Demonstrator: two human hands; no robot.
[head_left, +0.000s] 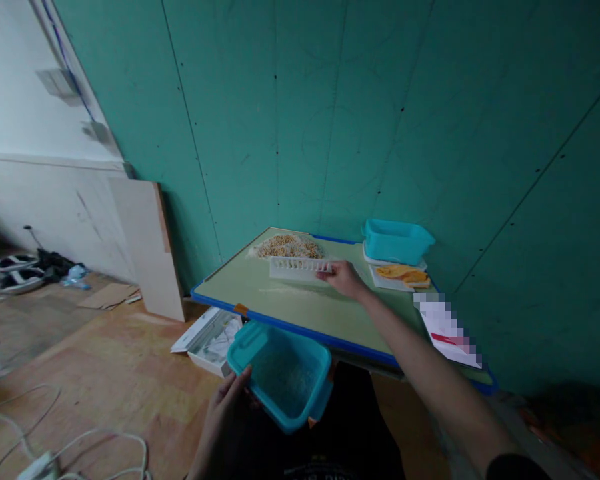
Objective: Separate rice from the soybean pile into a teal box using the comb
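Note:
My left hand (229, 395) grips the near left rim of a turquoise plastic bin (319, 390), thumb over the edge. The bin is tilted in front of the table's near edge, and pale dusty residue shows inside it. With the fingers of my right hand (345, 279) I pinch the right end of a long white slotted plastic piece (297, 269). It stands on edge or just above the tabletop; I cannot tell which. Right behind it lies a pile of tan grains (290, 247) with whitish powder around it.
A second turquoise bin (397, 241) stands at the table's back right, near a yellow cloth (401, 273) on a white tray. A paper sheet (445, 327) lies by the right edge. An open white box (210, 340) and cables (105, 437) are on the floor; a board (147, 247) leans against the wall.

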